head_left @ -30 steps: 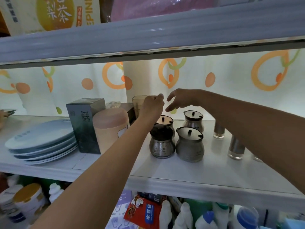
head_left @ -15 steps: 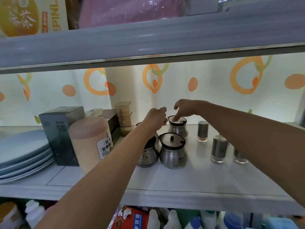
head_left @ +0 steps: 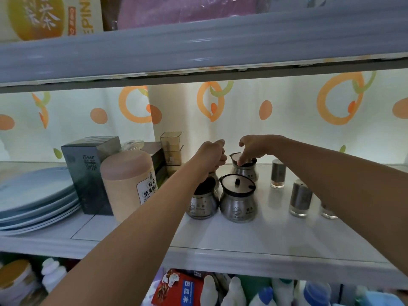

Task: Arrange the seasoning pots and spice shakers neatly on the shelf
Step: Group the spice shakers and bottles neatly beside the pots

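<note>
Lowered since a second ago, from above the seasoning pots down onto them. Left hand (head_left: 210, 155): curled tight, whatever it grips hidden beneath it. Right hand (head_left: 254, 146): fingers bent down, pinching the lid of the back-right pot (head_left: 247, 173). Nearer than both hands, two front pots (head_left: 238, 202); right of the right hand, three shakers (head_left: 278, 173), all on the shelf (head_left: 242, 239).

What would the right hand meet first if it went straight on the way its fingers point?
The lid of the rear right pot. The right hand points its fingers down onto it, seemingly touching, though depth leaves contact uncertain.
</note>
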